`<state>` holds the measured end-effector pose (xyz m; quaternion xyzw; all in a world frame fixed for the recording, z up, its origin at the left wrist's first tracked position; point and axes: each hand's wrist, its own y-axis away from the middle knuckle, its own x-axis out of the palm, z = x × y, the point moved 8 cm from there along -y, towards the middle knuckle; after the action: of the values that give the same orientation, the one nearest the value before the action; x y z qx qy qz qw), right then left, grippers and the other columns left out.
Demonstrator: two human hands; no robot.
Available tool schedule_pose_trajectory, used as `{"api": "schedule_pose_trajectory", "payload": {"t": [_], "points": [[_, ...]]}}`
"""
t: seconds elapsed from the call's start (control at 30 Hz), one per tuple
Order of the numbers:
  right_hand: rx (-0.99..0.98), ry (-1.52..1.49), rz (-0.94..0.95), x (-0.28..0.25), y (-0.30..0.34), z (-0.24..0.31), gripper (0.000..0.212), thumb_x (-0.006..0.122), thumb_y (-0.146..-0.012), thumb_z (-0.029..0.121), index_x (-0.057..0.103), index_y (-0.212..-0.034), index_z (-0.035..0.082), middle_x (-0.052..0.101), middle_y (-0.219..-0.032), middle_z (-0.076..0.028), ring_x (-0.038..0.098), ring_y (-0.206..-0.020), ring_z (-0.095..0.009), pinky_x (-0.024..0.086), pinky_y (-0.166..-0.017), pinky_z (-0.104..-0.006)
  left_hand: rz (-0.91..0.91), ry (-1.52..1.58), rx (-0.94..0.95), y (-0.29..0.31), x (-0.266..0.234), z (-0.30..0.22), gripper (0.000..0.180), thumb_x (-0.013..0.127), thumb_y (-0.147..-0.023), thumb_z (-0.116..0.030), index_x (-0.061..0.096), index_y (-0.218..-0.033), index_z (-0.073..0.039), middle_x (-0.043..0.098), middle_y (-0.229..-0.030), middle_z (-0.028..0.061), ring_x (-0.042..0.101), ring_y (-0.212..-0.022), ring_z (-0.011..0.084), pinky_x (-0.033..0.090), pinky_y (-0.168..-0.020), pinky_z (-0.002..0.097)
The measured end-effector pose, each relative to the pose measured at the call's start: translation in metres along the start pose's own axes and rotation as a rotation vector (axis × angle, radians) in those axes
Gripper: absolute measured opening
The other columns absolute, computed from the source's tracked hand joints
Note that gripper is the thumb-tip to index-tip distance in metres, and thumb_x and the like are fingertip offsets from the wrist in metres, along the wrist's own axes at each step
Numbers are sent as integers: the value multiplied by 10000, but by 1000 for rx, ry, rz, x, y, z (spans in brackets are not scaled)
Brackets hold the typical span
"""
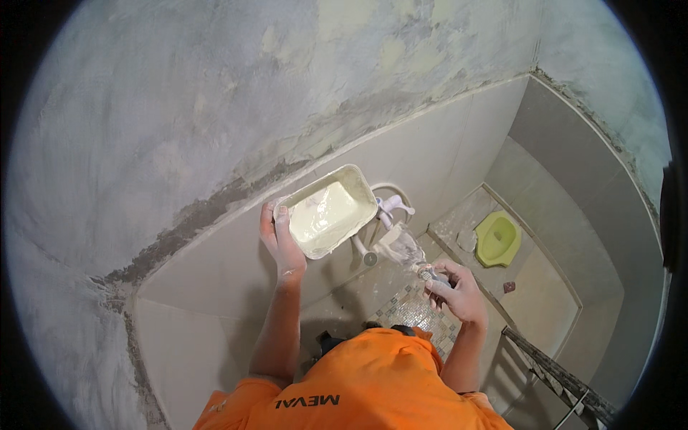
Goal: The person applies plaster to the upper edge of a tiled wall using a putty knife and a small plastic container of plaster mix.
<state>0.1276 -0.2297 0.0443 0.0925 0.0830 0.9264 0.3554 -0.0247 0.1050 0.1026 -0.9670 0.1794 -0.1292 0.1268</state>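
Observation:
My left hand (282, 240) grips the left rim of a cream rectangular tub (351, 188), its thumb over the edge. Wet, glossy cream paste (326, 211) coats the inside of the tub, which is tilted so that it faces up. In my right hand (456, 290), fingers closed around the handle, is a putty knife (403, 247). Its broad blade is smeared with the same pale paste and points toward the tub, a short gap away from it. Both hands are dusted with white.
A grey plastered wall (179, 107) with pale patches rises above grey tile (430, 143). Behind the tub are a white pipe fitting (395, 206) and a drain pipe (367, 254). A green squat toilet (498, 239) is at the right. A dark ladder-like frame (552, 369) stands lower right.

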Motion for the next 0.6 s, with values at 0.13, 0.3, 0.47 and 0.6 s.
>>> {"api": "schedule_pose_trajectory", "payload": {"t": [0.13,0.3,0.47,0.6], "points": [[61,83,117,15,-13,-17,191,671,-972,186,733,-1025,13,674,-723,-7,554,-565,-63,433,-510,-249,173,-13,136,-4,-10,-11,386,569,-970,-249,598,-1220,44,648,-1178,165,618,-1138,262,461,-1041,391],[163,154,204,30,-24,-20,275,646,-998,269,758,-952,23,637,-672,13,511,-509,-63,395,-471,-249,342,-40,190,2,-16,-23,329,577,-894,-218,665,-1062,50,679,-1141,171,631,-1098,257,453,-1036,387],[245,203,352,45,-27,-32,304,655,-1011,274,740,-898,5,633,-644,-8,504,-448,-68,390,-427,-251,431,-117,122,8,-17,-16,382,549,-858,-254,664,-1050,56,667,-1120,189,628,-1110,282,458,-1045,415],[331,196,471,62,-30,-54,304,637,-1017,281,754,-944,10,619,-638,-1,487,-440,-71,379,-419,-250,411,-80,36,12,-20,1,309,550,-881,-193,686,-1038,36,705,-1059,149,641,-1060,218,461,-998,340]]}}
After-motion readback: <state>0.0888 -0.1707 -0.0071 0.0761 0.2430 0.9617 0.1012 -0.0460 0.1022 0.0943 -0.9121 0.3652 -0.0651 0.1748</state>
